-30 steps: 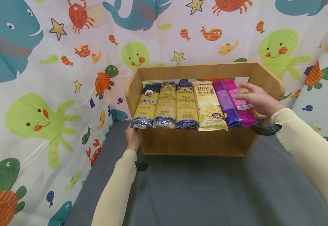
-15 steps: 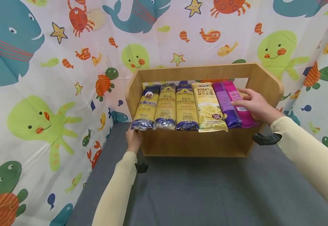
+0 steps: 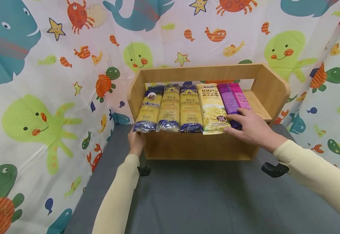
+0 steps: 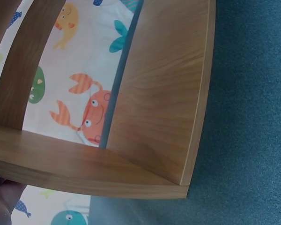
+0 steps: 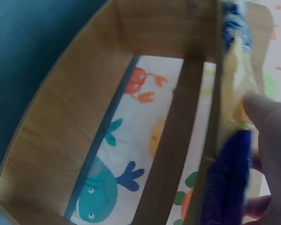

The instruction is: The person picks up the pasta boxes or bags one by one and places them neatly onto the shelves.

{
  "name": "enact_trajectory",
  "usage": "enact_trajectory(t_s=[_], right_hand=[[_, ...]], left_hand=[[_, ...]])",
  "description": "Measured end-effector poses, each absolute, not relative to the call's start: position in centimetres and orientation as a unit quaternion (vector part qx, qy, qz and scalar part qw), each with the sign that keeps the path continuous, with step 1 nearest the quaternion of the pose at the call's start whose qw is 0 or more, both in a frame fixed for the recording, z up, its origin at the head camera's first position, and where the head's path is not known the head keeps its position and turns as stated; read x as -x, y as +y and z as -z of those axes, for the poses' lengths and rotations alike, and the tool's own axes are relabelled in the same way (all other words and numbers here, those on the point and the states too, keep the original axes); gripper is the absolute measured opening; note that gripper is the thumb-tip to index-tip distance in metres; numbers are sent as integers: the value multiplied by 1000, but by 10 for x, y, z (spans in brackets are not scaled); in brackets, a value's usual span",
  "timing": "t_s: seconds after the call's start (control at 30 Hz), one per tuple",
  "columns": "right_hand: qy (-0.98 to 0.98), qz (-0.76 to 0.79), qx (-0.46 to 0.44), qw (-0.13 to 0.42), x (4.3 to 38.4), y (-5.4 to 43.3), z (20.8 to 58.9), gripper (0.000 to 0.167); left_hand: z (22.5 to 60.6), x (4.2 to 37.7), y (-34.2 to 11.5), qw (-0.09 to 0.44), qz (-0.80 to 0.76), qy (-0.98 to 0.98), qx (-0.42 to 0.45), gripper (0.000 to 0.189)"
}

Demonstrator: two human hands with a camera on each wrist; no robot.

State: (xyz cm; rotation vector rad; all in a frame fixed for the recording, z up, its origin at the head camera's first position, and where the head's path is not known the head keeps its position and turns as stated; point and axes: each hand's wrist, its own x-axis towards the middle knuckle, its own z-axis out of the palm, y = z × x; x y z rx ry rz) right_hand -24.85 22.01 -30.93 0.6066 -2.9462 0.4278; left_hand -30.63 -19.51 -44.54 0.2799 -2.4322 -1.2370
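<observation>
Five-sided detail aside, a wooden shelf unit carries a row of pasta packages on its upper board. At the row's left lies an Ankara spaghetti bag, then two similar yellow spaghetti bags. A cream noodle package and a purple-pink package follow to the right. My left hand holds the shelf's left side panel, its fingers at the panel edge in the left wrist view. Extended fingers of my right hand touch the lower end of the purple package, with the thumb at the cream package's lower corner.
The shelf stands on a dark grey surface, against a wall hung with a sea-animal curtain. Bare upper board shows right of the purple package. Each wrist wears a dark device, such as the right wrist device.
My right hand has moved left and down from the purple package's right side to its lower end. The package's lower part has shifted left. My left hand stays at the panel.
</observation>
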Motion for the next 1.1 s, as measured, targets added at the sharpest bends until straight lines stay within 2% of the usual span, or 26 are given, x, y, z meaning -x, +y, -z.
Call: enact_trajectory(t_s=[0.2, 0.47, 0.73, 0.9, 1.1], right_hand=[[-968, -121, -208, 73, 251, 214, 310, 62], [-970, -118, -196, 76, 257, 207, 312, 62], [-968, -127, -217, 15, 249, 225, 304, 77], [-964, -139, -223, 31, 245, 242, 306, 64], [-960, -152, -226, 69, 249, 243, 314, 53]], left_hand=[[446, 306, -196, 205, 439, -869, -97, 37], [452, 307, -199, 212, 443, -866, -97, 36], [456, 302, -200, 189, 465, -858, -111, 38], [449, 307, -201, 213, 445, -864, -99, 37], [448, 307, -197, 189, 443, -870, -104, 39]])
